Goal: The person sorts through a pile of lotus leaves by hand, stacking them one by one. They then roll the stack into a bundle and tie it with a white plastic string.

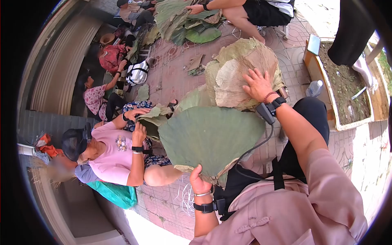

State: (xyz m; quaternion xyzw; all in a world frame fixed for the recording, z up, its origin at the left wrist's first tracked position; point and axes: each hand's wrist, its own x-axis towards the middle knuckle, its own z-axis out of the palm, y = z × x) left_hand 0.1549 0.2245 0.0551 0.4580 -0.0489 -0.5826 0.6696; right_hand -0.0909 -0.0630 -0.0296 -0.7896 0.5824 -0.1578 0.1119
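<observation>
My left hand (200, 183) grips the near edge of a large green-grey dried lotus leaf (210, 136), thumb on top and the other fingers hidden beneath. The leaf spreads out flat in front of my lap, with a browner, curled layer along its lower edge. Beyond it, my right hand (259, 85) rests palm down, fingers spread, on a stack of pale brown dried lotus leaves (230, 75). That stack has ragged edges and overlaps a greener leaf (196, 102) at its left side.
A person in a pink top (118, 153) sits close on my left, handling folded leaves (153, 118). Other people sit farther off around more leaves (179, 20). On the right are a plastic bottle (314, 88) and a soil-filled planter (337, 118). White string (187, 200) lies on the paving.
</observation>
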